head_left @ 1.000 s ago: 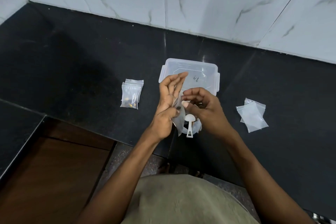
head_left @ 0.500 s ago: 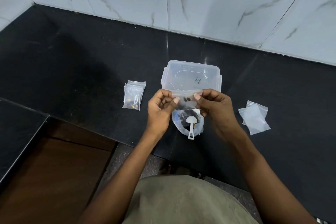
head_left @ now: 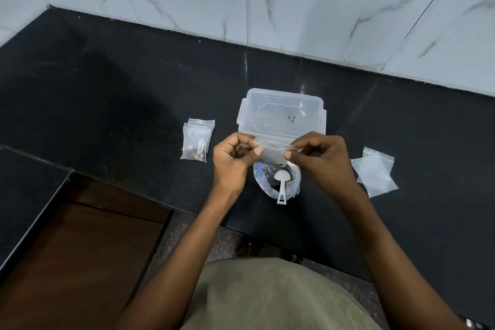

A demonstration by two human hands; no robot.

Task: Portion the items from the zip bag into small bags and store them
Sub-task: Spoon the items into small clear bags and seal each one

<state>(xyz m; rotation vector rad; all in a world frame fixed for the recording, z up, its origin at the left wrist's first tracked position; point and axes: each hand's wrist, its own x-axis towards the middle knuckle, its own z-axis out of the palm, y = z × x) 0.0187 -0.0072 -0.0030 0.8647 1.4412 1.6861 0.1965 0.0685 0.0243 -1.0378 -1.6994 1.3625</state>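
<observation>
The small bag (head_left: 270, 151) hung directly in front of the clear plastic container (head_left: 281, 115), stretched between both hands with its sealing strip running left to right. The left hand (head_left: 233, 161) pinched its left top corner and the right hand (head_left: 321, 158) pinched the right. Its long axis therefore lay across the person, so sealing probably called for fingers sliding sideways along that strip. The zip bag (head_left: 276, 182), a white scoop (head_left: 281, 182) resting in it, sat just nearer than the container, under the hands.

Small bag (head_left: 271, 152) pinched between left hand (head_left: 232, 162) and right hand (head_left: 321, 159).
</observation>
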